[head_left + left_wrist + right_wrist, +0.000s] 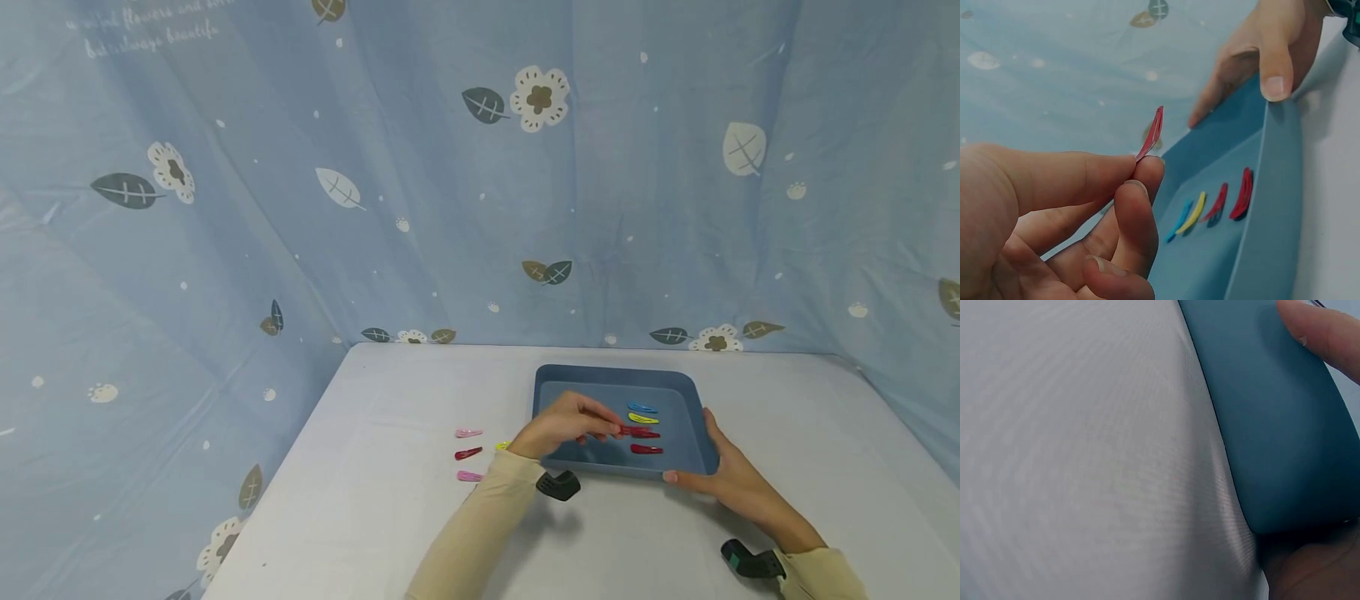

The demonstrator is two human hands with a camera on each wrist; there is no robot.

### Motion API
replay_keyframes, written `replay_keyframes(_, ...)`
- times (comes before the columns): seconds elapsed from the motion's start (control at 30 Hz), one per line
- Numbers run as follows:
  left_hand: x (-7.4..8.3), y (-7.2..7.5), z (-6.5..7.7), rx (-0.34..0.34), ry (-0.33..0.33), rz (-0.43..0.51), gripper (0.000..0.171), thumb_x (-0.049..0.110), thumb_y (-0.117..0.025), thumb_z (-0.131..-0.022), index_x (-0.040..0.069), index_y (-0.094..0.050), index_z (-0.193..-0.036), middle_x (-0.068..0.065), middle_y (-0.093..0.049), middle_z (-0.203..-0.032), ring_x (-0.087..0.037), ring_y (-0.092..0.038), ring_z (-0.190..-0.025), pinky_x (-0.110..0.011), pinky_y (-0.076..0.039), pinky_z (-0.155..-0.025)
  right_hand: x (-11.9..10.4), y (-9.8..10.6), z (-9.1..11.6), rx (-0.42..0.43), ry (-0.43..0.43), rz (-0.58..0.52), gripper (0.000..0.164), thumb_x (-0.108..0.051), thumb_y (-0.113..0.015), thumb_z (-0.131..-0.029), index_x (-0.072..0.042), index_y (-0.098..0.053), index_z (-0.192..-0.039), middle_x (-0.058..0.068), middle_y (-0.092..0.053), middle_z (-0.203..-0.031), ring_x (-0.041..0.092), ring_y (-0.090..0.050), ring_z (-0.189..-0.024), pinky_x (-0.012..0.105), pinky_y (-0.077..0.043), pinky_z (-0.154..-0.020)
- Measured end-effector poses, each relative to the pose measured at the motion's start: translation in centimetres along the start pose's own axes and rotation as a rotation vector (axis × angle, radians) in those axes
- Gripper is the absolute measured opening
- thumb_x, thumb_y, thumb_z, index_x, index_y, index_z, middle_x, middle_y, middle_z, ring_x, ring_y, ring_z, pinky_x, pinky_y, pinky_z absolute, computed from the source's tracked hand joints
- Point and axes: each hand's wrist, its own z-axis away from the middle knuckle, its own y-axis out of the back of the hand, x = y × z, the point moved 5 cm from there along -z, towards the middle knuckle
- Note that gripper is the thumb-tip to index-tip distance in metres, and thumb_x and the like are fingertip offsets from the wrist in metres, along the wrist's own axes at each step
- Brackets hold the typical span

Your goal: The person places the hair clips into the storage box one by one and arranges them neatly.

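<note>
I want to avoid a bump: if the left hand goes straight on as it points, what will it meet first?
For the left hand, probably the nearest red clip lying in the blue tray; the hand's height there is unclear.

It seems a curtained booth: printed drapes (420, 167) border a white table (375, 483).

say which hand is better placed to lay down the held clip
Left, likely: the left hand pinches a red clip over the tray, while the right hand grips the tray's corner.
</note>
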Motion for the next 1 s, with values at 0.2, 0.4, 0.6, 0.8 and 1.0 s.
replay_keyframes(0.2,-0.5,-0.6,-0.4,0.009,0.025,-0.005,0.016,0.012,-0.078,-0.091,0.007,-0.082,-0.106,-0.002,-0.081,-0.092,-0.025,-0.068,-0.078,-0.025,-0.042,-0.058,-0.1,0.0,0.0,-0.003,-0.013,0.007,0.134,-0.041,-0.081,-0.086,-0.005,0.025,-0.16,0.037,0.009,-0.167,0.066,-0.004,-0.15,0.084,-0.018,-0.109)
replay_keyframes(0.4,-0.8,-1.1,-0.9,0.022,0.047,-0.034,0.013,0.01,-0.077,-0.091,0.007,-0.083,-0.103,-0.003,-0.081,-0.09,-0.009,-0.064,-0.069,-0.024,-0.044,-0.054,-0.1,0.0,0.1,-0.004,-0.015,0.006,0.133,-0.041,-0.08,-0.086,-0.007,0.025,-0.16,0.036,0.009,-0.168,0.066,-0.004,-0.15,0.084,-0.018,-0.108)
replay_keyframes(0.6,-1.0,-1.5,-1.1,0.02,0.059,-0.051,0.011,0.009,-0.076,-0.092,0.007,-0.083,-0.1,-0.004,-0.081,-0.089,-0.011,-0.065,-0.069,-0.024,-0.045,-0.054,-0.1,0.0,0.0,-0.002,-0.016,0.01,0.134,-0.042,-0.081,-0.086,-0.006,0.026,-0.16,0.036,0.009,-0.168,0.066,-0.004,-0.15,0.084,-0.019,-0.108)
replay_keyframes(0.8,-1.7,-1.9,-1.5,0.029,0.071,-0.075,0.008,0.009,-0.079,-0.09,0.008,-0.084,-0.096,-0.001,-0.08,-0.083,-0.01,-0.065,-0.067,-0.023,-0.046,-0.054,-0.1,-0.1,0.0,-0.007,-0.019,-0.012,0.134,-0.041,-0.081,-0.086,-0.008,0.026,-0.16,0.035,0.012,-0.168,0.065,-0.001,-0.151,0.084,-0.016,-0.109)
replay_keyframes(1.0,-1.6,-2.2,-1.5,0.041,0.088,-0.114,0.007,0.009,-0.079,-0.09,0.008,-0.084,-0.094,-0.001,-0.078,-0.078,-0.01,-0.063,-0.064,-0.023,-0.044,-0.052,-0.1,-0.1,0.0,-0.001,-0.009,-0.021,0.134,-0.04,-0.081,-0.086,-0.007,0.026,-0.16,0.035,0.011,-0.168,0.065,-0.002,-0.151,0.084,-0.016,-0.109)
